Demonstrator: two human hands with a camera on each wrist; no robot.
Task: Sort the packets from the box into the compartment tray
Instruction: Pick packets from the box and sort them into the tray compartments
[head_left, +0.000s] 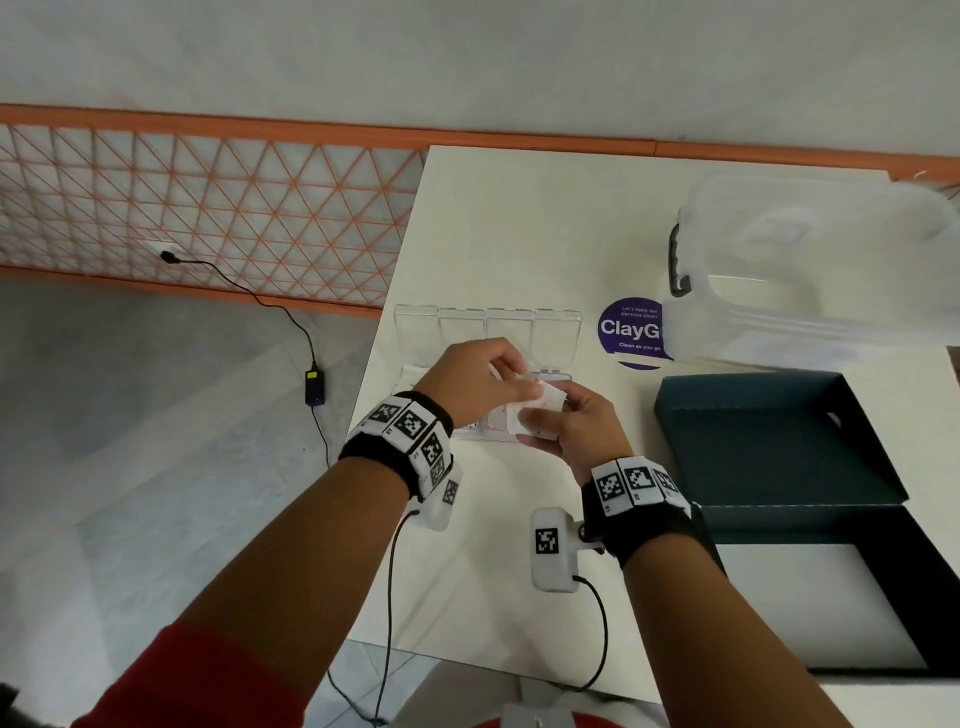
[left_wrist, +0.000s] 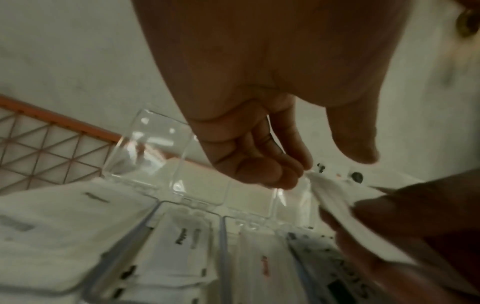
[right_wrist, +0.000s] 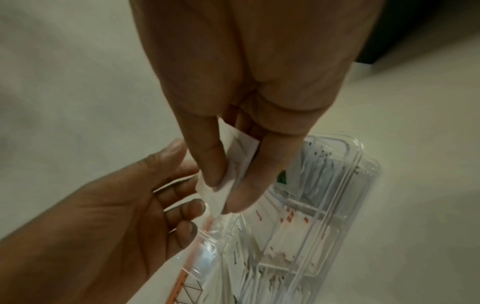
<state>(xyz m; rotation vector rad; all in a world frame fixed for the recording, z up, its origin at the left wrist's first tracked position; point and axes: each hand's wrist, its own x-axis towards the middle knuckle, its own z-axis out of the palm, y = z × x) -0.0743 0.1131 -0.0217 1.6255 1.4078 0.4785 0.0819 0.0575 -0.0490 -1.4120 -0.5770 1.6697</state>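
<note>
A white packet (right_wrist: 228, 172) is pinched between the thumb and fingers of the right hand (head_left: 569, 423), just above the clear compartment tray (right_wrist: 363, 164); the left hand (head_left: 470, 382) is held beside it with its fingers loosely curled, the fingertips (right_wrist: 193, 207) at the packet's edge, and whether they actually grip it cannot be told. The step in hand is judged to be the placing of one packet, perhaps after passing or separating it between the hands; the next move calls for the matching compartment to be picked by the packet's printing, and for the packet to be lowered flat into it and released.

The tray lies on the white bench (head_left: 493, 571) with its four clear lids (head_left: 488, 327) standing open on the far side; white packets with black and red printing are seen stacked in its compartments. To the right, the dark box (head_left: 769, 447) stands open; no packets are seen inside it from the head view. A translucent storage tub (head_left: 810, 270) stands at the far right, partly over a purple sticker (head_left: 631, 332).
</note>
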